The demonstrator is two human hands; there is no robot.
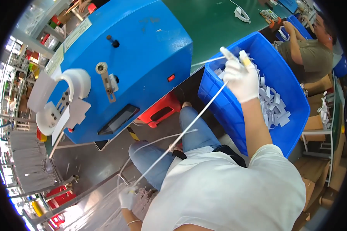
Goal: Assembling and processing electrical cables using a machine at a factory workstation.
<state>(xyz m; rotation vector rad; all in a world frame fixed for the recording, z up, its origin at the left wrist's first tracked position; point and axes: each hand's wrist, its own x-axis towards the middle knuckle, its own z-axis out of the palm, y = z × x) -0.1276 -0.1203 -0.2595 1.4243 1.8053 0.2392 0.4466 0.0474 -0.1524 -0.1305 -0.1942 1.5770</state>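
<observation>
A thin white cable [196, 118] stretches slantwise across my lap between my two gloved hands. My right hand [241, 79], in a white glove with covered fingertips, is raised over the near-left rim of a blue bin [235, 122] and closed on the cable. A short length of cable runs left from its fingers toward the blue machine [142, 50]. Low on the left, my left hand [127, 197] is also gloved and closed around the cable. From there a looser strand curves up over my knees. Inside the bin lie many white cable bundles with paper tabs [275, 104].
The machine carries white curved winding forms [73, 86], a roller arm [104, 79], a red switch [171, 78] and a dark screen [117, 120]. A red stool [160, 111] stands beneath. Grey strands [29, 165] hang at left. Another person [308, 50] works at right, beyond the green table [212, 23].
</observation>
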